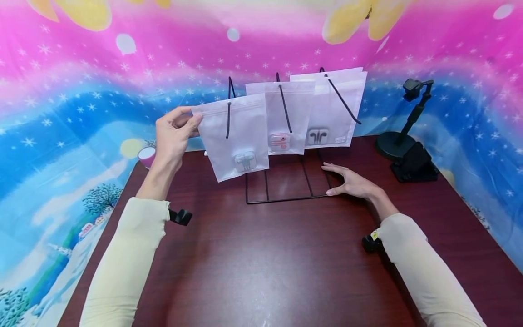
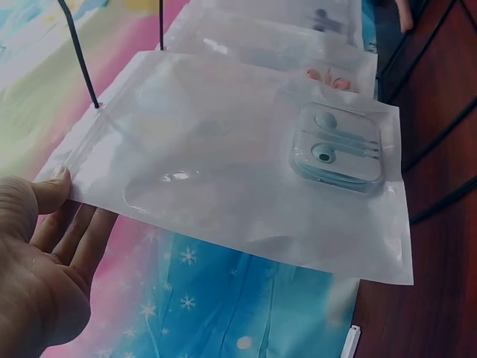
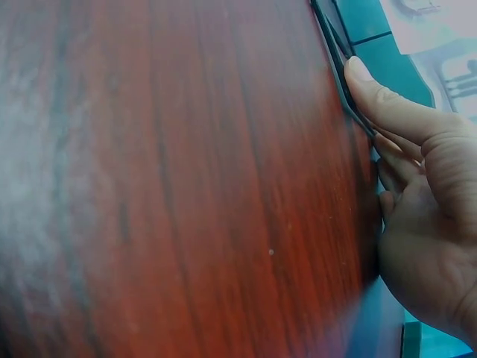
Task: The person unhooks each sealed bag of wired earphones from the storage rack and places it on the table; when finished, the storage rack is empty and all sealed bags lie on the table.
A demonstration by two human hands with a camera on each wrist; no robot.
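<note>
Your left hand [image 1: 171, 134] pinches the upper corner of the nearest white pouch [image 1: 237, 122] between thumb and fingers. That pouch, with a case of pale earphones [image 1: 245, 161] showing low in it, hangs on the leftmost prong of the black wire rack [image 1: 286, 200], near the desk's [image 1: 261, 263] back edge. A pouch with pink earphones [image 1: 300, 106] and a third pouch [image 1: 351, 86] hang to its right. Your right hand [image 1: 353, 182] has thumb and fingers spread, the thumb touching the rack's front right corner. A black stand [image 1: 394, 144] occupies the desk's back right corner.
</note>
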